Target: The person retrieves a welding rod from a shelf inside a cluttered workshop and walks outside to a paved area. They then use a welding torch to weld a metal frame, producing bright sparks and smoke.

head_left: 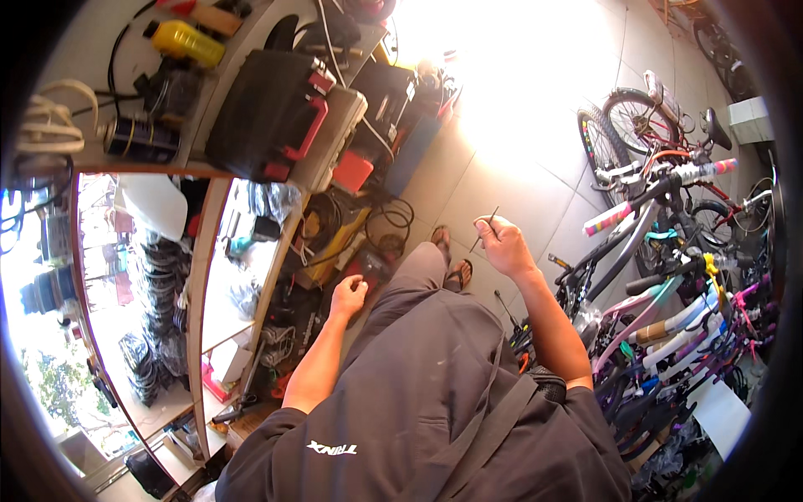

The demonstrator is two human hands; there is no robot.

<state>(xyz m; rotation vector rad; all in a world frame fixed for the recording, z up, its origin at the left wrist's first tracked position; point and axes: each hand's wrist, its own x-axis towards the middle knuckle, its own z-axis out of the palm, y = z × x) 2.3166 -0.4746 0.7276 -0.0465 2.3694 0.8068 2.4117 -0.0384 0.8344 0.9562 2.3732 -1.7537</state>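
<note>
My right hand (503, 248) is raised ahead of my body over the tiled floor, fingers pinched on a thin dark rod (474, 247). The rod pokes out on both sides of the fingers; its exact kind is too small to tell. Lower and to the left, my left hand (349, 294) hangs beside my thigh with its fingers loosely curled. Nothing shows in it. It is nearest to the clutter of cables and tools along the left side, apart from all of it.
Many bicycles crowd the right, one handlebar with pink grips (609, 219) reaching toward the aisle. On the left stand a glass-fronted cabinet (216, 251), a black tool case (266, 117), a yellow bottle (186, 42) and coiled cables (389, 219). Bright light washes out the far floor (535, 180).
</note>
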